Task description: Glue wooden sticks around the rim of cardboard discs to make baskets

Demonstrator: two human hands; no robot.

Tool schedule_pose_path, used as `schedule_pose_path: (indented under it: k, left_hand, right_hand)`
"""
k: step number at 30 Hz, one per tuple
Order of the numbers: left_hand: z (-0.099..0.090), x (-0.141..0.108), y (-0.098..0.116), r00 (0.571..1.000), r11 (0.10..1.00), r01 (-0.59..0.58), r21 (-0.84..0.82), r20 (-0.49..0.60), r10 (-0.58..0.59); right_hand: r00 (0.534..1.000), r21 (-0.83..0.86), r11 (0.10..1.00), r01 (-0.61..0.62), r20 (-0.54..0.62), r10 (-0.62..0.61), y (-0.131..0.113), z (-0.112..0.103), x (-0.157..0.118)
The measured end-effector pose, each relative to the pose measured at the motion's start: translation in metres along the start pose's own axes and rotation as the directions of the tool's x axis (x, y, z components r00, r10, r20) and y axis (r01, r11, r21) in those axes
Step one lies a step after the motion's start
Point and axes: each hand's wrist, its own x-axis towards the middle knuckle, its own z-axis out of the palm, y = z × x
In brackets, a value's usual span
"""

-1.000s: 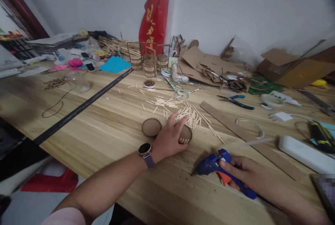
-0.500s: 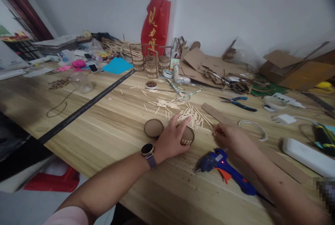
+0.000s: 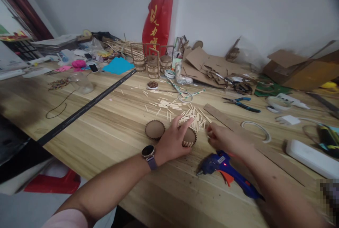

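One round brown cardboard base (image 3: 189,136), edged with pale wooden sticks (image 3: 187,144), sits in the left hand's (image 3: 171,141) loose grip; right of the base, one curled right hand (image 3: 224,139), contents indiscernible; to the base's near right, one blue plastic glue gun (image 3: 221,164), which that hand's closeness could get knocked.

The left hand (image 3: 171,145) hides much of the right-hand stick-edged disc (image 3: 190,136), so its grip there cannot be made out. The right hand (image 3: 225,139) is blurred, and whether its curled fingers pinch anything cannot be told. Lettering on the glue gun (image 3: 231,169) is too small to read. Baskets (image 3: 153,71) cover the foot of the red bag (image 3: 159,17). The right edge cuts off the cardboard box (image 3: 296,71).
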Motion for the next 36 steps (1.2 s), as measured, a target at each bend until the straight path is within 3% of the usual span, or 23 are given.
schedule_pose_path:
  k: [9, 16, 20, 26, 36]
  left_hand:
    - [-0.001, -0.001, 0.001, 0.999, 0.999, -0.031, 0.010, -0.024, 0.031]
    - [-0.001, 0.000, 0.000, 0.999, 0.999, -0.034, 0.024, -0.011, 0.035]
    - [0.000, 0.000, -0.001, 0.999, 0.999, -0.045, -0.002, -0.022, 0.045]
    - [0.001, 0.000, -0.003, 0.998, 0.999, -0.050, -0.014, -0.027, 0.050]
    - [0.001, 0.000, -0.004, 0.997, 0.998, -0.070, -0.006, -0.033, 0.070]
  right_hand:
    - [0.996, 0.046, 0.995, 0.087, -0.005, -0.087, -0.005, -0.011, -0.013]
    - [0.966, 0.361, 0.906, 0.222, 0.044, -0.255, -0.030, -0.022, -0.026]
    - [0.963, 0.355, 0.906, 0.232, 0.048, -0.266, -0.043, -0.014, -0.024]
    - [0.963, 0.335, 0.907, 0.254, 0.000, -0.270, -0.042, -0.001, -0.020]
    - [0.955, 0.333, 0.899, 0.285, -0.023, -0.294, -0.045, 0.000, -0.022]
